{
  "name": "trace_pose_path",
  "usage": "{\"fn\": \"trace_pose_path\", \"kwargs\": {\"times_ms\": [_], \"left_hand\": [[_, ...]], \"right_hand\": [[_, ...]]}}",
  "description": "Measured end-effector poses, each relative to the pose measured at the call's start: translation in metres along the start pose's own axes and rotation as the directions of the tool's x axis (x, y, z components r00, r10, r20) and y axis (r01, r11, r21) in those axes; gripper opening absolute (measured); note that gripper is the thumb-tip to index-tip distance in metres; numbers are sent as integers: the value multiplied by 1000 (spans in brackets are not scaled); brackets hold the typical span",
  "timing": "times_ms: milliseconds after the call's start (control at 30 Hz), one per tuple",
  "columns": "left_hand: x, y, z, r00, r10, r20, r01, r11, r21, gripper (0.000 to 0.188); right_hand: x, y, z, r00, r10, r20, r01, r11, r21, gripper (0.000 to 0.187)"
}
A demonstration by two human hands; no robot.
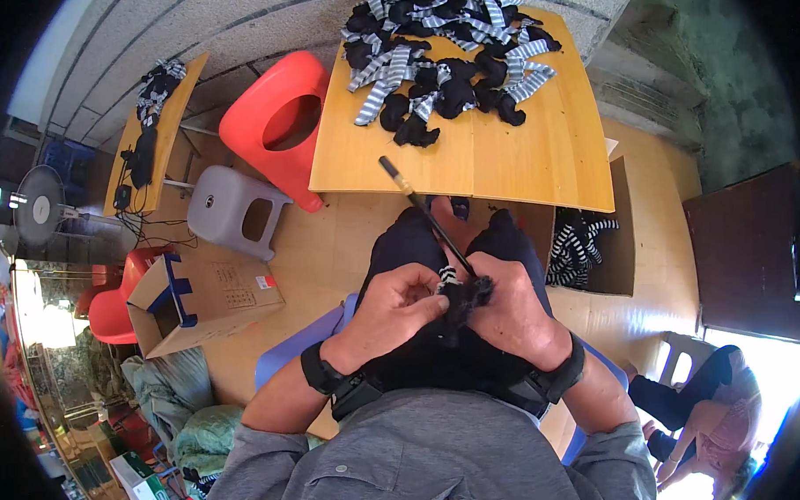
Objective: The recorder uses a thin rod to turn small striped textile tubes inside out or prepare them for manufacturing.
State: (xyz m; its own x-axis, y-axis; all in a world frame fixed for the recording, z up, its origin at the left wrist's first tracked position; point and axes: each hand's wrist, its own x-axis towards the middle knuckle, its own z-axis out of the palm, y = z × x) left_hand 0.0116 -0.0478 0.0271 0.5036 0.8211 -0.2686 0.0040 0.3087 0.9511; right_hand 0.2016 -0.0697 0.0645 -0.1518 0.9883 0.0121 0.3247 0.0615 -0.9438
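Over my lap, my left hand (pixel 391 305) pinches the edge of a small black knit piece (pixel 453 312), which looks like a sock with a bit of black-and-white striping. My right hand (pixel 515 309) is closed on the other side of the same knit piece. A thin dark stick (pixel 442 229) with a pale band slants up and left from my right hand, toward the table edge. Its lower end is hidden by the hand and the fabric, so I cannot tell whether it runs inside the knit.
A wooden table (pixel 353 168) ahead carries a heap of black and grey-striped knit pieces (pixel 456 85). Under its right side stands a carton (pixel 623 242) holding striped knits. To the left are a red stool (pixel 246 123), a grey stool (pixel 226 199) and a cardboard box (pixel 217 318). Another person (pixel 714 415) sits at lower right.
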Motion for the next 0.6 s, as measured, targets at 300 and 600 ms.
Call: {"fn": "trace_pose_path", "kwargs": {"times_ms": [300,600], "left_hand": [[-4,-3,-4,994,111,-17,-112,983,-145,12],[-10,-13,2,961,214,-177,-219,976,-9,8]], "right_hand": [[0,-8,-1,994,-101,43,102,995,-10,11],[-9,-12,13,998,-60,-23,60,998,9,13]]}}
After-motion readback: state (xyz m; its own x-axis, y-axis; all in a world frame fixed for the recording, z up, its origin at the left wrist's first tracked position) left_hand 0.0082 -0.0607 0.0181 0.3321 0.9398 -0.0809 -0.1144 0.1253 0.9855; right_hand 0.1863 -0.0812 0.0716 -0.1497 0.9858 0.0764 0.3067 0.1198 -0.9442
